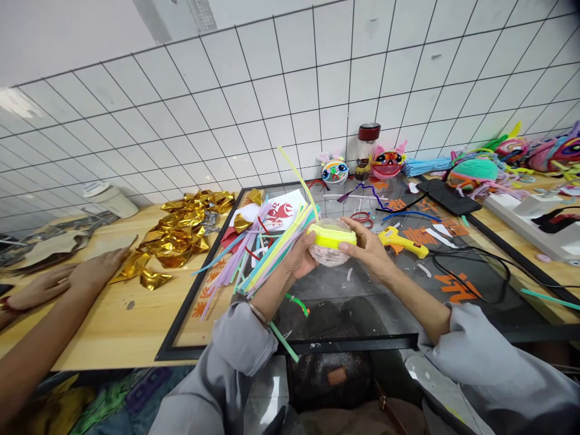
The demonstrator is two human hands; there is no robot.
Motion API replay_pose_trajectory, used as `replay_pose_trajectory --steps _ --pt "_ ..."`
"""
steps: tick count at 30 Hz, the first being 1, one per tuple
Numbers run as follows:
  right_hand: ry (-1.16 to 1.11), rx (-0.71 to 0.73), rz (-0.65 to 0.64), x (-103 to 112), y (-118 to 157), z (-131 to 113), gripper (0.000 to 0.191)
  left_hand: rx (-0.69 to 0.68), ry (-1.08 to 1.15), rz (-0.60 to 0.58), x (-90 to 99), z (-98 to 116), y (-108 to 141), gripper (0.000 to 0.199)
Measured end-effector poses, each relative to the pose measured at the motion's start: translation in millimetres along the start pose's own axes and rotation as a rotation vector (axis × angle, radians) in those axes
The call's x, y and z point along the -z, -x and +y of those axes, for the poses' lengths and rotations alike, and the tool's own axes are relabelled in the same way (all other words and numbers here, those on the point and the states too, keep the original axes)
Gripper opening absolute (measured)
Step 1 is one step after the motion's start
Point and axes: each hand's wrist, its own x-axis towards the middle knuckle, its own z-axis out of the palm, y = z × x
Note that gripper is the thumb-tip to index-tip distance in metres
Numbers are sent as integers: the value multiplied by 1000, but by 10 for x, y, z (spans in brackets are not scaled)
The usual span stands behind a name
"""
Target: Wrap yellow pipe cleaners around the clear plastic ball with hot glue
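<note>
A round clear container [334, 255] with a band of yellow pipe cleaners around it and pale strands below is held between my hands. My left hand [301, 255] grips its left side, fingers partly hidden behind it. My right hand [366, 246] holds its right side, thumb on the yellow band. One loose yellow pipe cleaner [296, 172] rises up and left from the container. A bundle of pastel pipe cleaners [267, 266] lies beside and under my left forearm. Right of my right hand, a yellow glue gun [404, 241] rests on the dark glass board [317, 323].
Gold foil [183, 232] lies on the wooden table left of the board, near another person's hands [93, 269]. Behind stand a jar [366, 152] and two decorated faces [334, 171]. A phone [448, 196], a black cable [471, 249] and a power strip [534, 226] are right.
</note>
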Motion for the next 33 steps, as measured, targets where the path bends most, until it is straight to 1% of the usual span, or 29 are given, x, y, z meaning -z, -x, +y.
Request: replay_pose_trajectory --steps 3,5,8,12,15,20,23,29,33 --pt "124 106 42 -23 37 41 93 -12 33 39 -42 -9 1 71" --pt "208 215 53 -42 81 38 90 19 92 72 -57 -5 2 69" --pt "341 367 61 -57 139 17 84 89 193 85 -47 25 3 69" --pt "502 507 104 -36 155 31 77 127 301 105 -9 68 6 65" --pt "619 567 107 -28 157 42 73 126 361 107 -10 81 11 64" --pt "751 674 19 -69 181 3 74 94 379 107 -53 74 12 64" --pt "791 718 -5 -91 182 -6 76 91 386 121 -62 52 5 64" --pt "831 786 3 -97 170 -4 76 136 399 152 -46 2 -6 59" --pt "818 820 28 -101 167 -16 75 124 386 145 -47 -6 -13 56"
